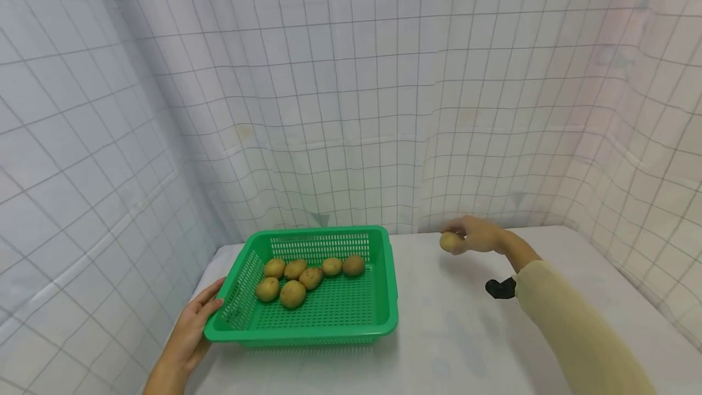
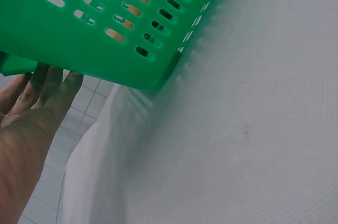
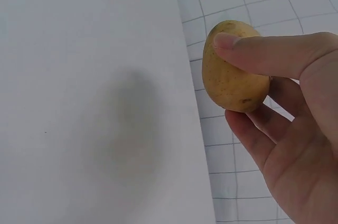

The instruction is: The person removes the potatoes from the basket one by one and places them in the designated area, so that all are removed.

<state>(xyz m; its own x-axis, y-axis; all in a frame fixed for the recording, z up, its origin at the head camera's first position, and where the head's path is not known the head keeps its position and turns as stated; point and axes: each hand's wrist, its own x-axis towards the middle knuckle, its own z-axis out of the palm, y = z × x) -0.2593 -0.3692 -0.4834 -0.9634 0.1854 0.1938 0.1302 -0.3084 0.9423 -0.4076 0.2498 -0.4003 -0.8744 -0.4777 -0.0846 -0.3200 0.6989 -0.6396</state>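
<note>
White-clothed bench before gridded curtains: right hand grasps a small oval yellow potato aloft, right of the green perforated plastic basket; left hand, fingers relaxed, steadies its corner.

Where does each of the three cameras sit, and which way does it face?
Head: worn high, looking forward and down at the table, the green basket of potatoes, both hands and the right sleeve.
Left wrist: low at the table edge, looking at the basket's slotted wall; left hand shows.
Right wrist: looks along the right hand gripping a potato.
Shared: head and left wrist show the basket; head and right wrist the held potato.
</note>
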